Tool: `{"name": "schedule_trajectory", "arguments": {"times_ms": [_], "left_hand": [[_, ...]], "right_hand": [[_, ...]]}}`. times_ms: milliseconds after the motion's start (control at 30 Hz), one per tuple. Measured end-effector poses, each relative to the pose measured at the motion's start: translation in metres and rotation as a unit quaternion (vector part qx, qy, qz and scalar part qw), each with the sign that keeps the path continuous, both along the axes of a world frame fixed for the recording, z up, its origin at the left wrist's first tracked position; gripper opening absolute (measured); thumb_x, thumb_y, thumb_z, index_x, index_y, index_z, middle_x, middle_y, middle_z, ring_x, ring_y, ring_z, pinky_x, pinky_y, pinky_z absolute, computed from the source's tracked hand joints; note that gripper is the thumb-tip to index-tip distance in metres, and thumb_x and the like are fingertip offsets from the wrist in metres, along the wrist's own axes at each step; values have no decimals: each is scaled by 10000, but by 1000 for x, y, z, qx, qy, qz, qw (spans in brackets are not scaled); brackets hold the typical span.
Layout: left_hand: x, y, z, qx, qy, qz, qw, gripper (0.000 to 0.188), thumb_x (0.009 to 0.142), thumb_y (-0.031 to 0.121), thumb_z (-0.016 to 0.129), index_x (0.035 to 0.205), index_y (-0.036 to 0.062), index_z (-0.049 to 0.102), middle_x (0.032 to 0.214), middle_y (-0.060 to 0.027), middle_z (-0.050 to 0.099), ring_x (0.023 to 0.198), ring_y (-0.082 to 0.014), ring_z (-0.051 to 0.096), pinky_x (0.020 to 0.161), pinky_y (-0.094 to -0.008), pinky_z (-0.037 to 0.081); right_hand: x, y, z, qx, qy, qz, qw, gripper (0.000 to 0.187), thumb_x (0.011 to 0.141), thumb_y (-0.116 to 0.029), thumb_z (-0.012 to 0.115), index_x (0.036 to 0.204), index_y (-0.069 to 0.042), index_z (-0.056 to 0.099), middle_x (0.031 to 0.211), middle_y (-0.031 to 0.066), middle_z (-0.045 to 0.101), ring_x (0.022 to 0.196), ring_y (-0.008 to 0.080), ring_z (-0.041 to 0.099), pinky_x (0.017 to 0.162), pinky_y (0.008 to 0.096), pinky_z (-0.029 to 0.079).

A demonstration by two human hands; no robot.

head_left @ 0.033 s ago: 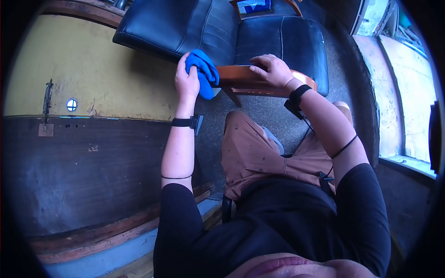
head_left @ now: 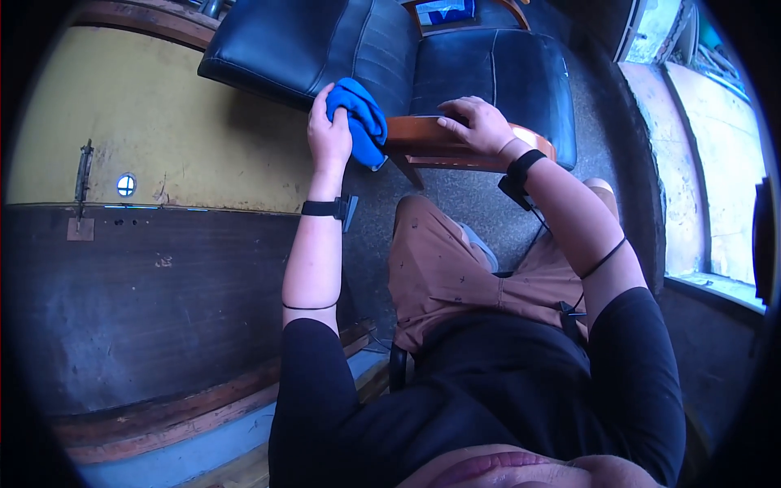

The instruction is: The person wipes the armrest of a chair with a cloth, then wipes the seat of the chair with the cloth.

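A bunched blue cloth (head_left: 355, 106) is gripped in my left hand (head_left: 328, 145), its fingers partly hidden in the folds. The cloth lies against the left end of a brown wooden armrest (head_left: 413, 130), and its lower part hangs down beside it. Farther right on the same armrest is my right hand (head_left: 486, 130), with its fingers bent over the far edge and its thumb stretched along the top. The armrest belongs to a chair with a black padded seat (head_left: 496, 69) and a black padded backrest (head_left: 281, 41).
Left of the chair stands a yellow and dark brown panel (head_left: 163, 106) with a metal bolt (head_left: 84, 175). My knees (head_left: 423, 236) are just below the armrest. A pale wall ledge (head_left: 708, 289) runs along the right side. Grey speckled floor (head_left: 370, 211) shows beneath the chair.
My left hand has shifted the blue cloth very slightly, and its hanging part has swung a little to the right and up. My right hand stays in place.
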State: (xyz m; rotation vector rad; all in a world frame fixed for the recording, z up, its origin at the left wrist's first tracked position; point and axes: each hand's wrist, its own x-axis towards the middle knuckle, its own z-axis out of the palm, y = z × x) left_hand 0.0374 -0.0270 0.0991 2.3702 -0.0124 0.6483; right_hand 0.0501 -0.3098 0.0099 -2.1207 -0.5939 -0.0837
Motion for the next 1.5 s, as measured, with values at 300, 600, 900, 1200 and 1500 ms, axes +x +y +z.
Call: {"name": "schedule_trajectory", "arguments": {"times_ms": [300,600,900,1200,1500], "left_hand": [[26,-75,-31,-323,148,-190,915,477,991,146,646,1438,41,518,1365,-139,595,1258,-243,573,1084,-357,446],[17,-65,-49,-77,99,-201,971,456,993,179,690,1419,62,574,1209,-106,671,1100,-184,652,971,-327,528],[57,-14,-99,46,144,-68,986,315,1003,167,625,1315,136,658,1069,-117,753,1006,-281,717,932,-397,565],[57,-11,-92,39,-3,-13,999,252,952,91,561,1173,47,672,1019,-212,723,1003,-414,672,906,-503,533],[52,-13,-98,17,-88,11,996,330,941,64,529,1263,54,599,1175,-239,623,1111,-446,589,975,-491,493]], "right_hand": [[0,3,-12,80,-54,-40,995,562,972,-488,649,1378,-105,586,1239,179,681,1202,353,622,1026,454,512],[6,-3,-12,135,40,-55,988,380,975,-345,626,1222,-57,608,1128,237,705,1040,438,674,940,487,534],[5,6,-5,362,184,-198,892,395,981,-199,572,1346,-51,553,1238,124,683,1085,254,662,960,370,513],[112,-16,13,301,315,-140,889,411,989,-240,501,1357,-68,562,1300,161,630,1203,312,609,1103,439,454],[158,73,10,-204,294,224,907,340,934,-165,656,1250,-41,667,1126,95,676,1065,209,627,928,336,491]]}}
